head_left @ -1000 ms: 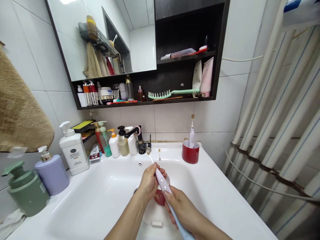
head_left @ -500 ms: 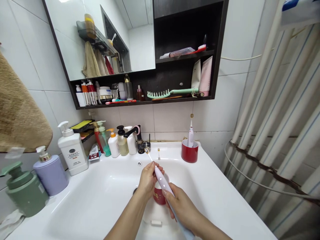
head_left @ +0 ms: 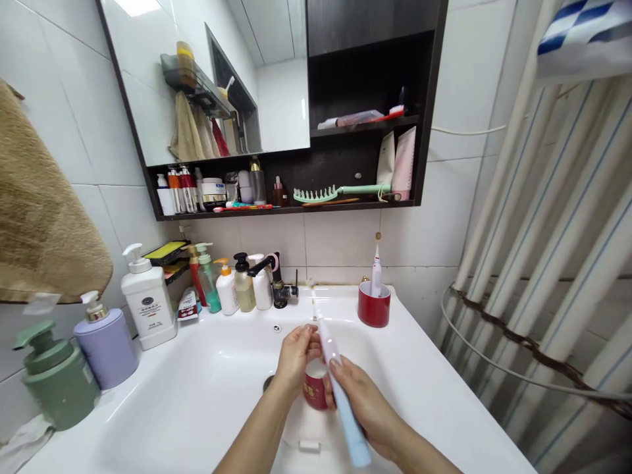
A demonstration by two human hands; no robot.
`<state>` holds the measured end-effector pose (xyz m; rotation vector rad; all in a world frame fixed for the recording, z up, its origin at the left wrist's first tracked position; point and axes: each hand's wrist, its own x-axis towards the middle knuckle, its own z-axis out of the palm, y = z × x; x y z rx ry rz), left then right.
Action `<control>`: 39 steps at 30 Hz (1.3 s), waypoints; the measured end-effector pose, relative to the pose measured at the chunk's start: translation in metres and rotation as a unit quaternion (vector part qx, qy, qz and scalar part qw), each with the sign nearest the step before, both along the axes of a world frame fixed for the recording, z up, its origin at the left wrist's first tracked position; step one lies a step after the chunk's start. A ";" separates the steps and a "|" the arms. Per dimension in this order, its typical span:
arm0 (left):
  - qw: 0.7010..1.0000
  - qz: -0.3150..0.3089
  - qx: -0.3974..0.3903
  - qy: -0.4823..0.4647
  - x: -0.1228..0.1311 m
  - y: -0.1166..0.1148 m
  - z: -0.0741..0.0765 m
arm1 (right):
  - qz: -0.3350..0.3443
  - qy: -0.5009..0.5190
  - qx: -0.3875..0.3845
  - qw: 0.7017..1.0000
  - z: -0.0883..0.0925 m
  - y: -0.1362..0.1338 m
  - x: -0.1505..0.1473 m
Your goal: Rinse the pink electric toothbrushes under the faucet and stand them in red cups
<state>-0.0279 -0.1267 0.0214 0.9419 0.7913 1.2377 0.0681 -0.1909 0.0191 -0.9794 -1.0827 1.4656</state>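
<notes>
In my right hand [head_left: 358, 398] is an electric toothbrush [head_left: 344, 398] with a pink upper part and a light blue lower handle, slanting up and left over the sink. Its slim head end is blurred. My left hand [head_left: 296, 359] is just left of the brush, apart from its neck, with fingers curled together; whether something small is inside them is hidden. Behind and between my hands, a red cup [head_left: 315, 394] with a whitish inside stands in the white sink [head_left: 197, 395], partly covered by my fingers. A small white piece [head_left: 309, 446] lies nearer to me.
Another red cup [head_left: 374, 306] holding a pink-white device [head_left: 376, 280] stands on the right rim. A black faucet [head_left: 279, 286] rises at the back. Several pump bottles [head_left: 148, 299] line the left side. Above hang a mirror [head_left: 281, 112] and dark shelves [head_left: 365, 148]. Pipes [head_left: 543, 263] run at right.
My left hand has let go of the toothbrush neck. The brush has swung more upright, its head moving right, away from my left fingers. The view has shifted slightly.
</notes>
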 end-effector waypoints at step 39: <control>0.638 0.034 0.338 0.690 0.066 0.070 0.031 | -0.296 -0.293 0.082 0.905 0.000 0.098 0.057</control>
